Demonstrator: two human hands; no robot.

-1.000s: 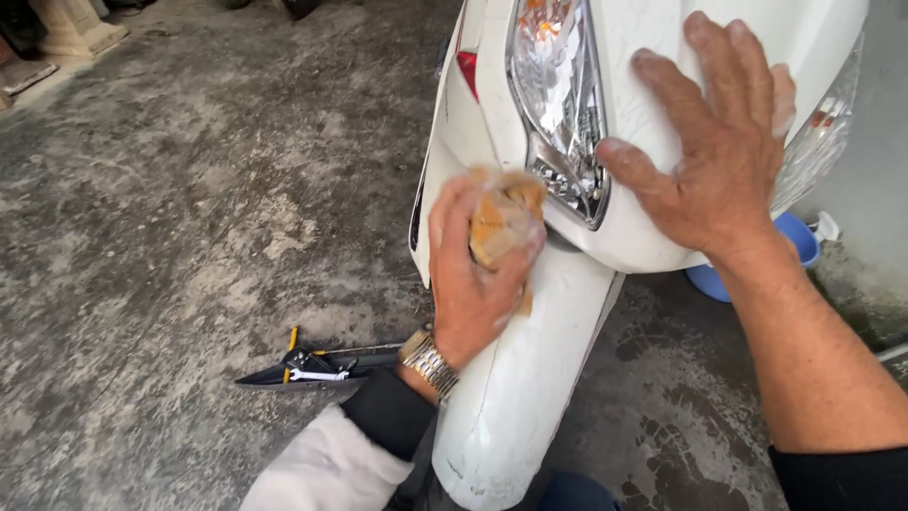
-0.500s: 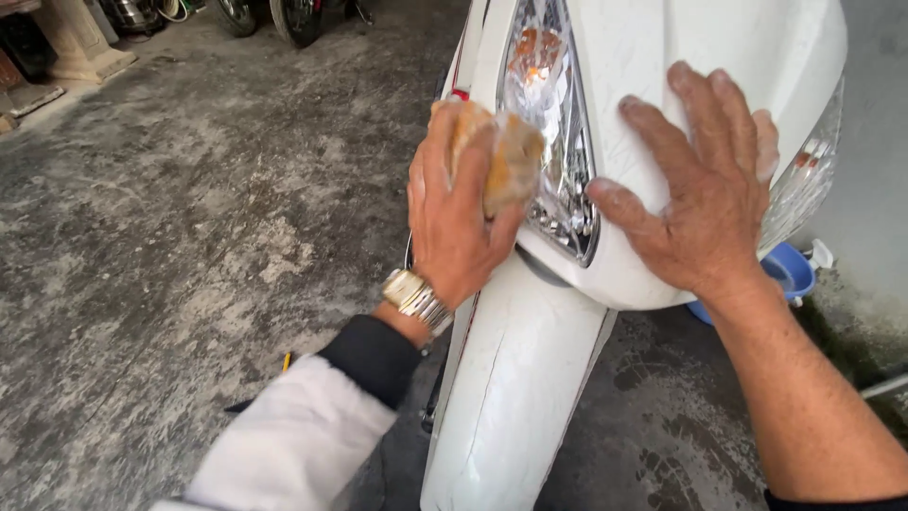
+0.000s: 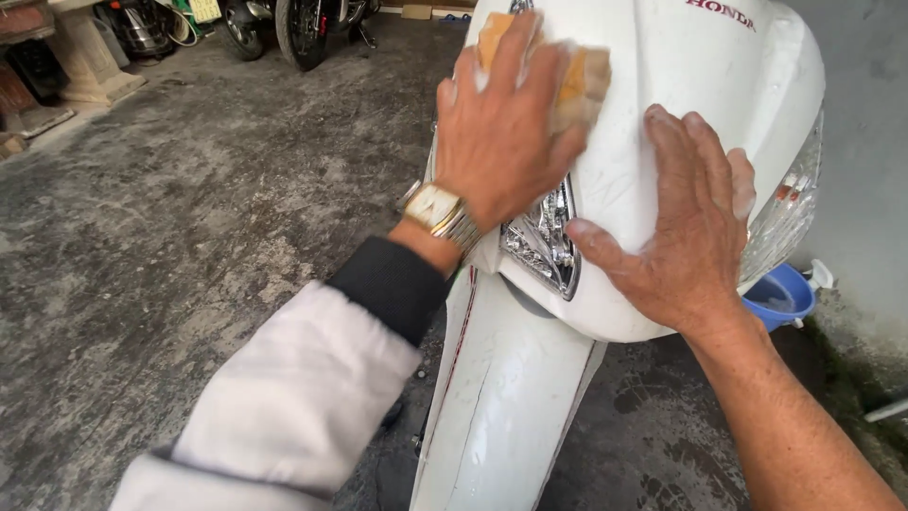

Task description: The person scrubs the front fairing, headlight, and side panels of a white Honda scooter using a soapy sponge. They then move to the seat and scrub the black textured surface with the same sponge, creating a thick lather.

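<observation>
I look down from a head camera at the front of a white scooter standing on a grey, mottled concrete floor.

My left hand is pressed flat over a yellow sponge, fingers spread across it, holding it against the scooter's front panel just above the headlight. The sponge shows at the fingertips and at the upper edge of the hand; the rest is hidden beneath the palm. A gold watch sits on that wrist, above a dark cuff and a white sleeve.

My right hand lies open and flat on the panel beside the headlight, fingers pointing up, thumb stretched toward the lamp, grasping nothing (it looks wet and a little soapy). The two hands are near each other but do not touch.

Below the headlight, the white front fender runs down to the bottom edge. A blue basin sits on the floor behind the scooter's right side, near a grey wall. At the top left, well apart, the wheel of another motorbike and a stone pedestal stand.
</observation>
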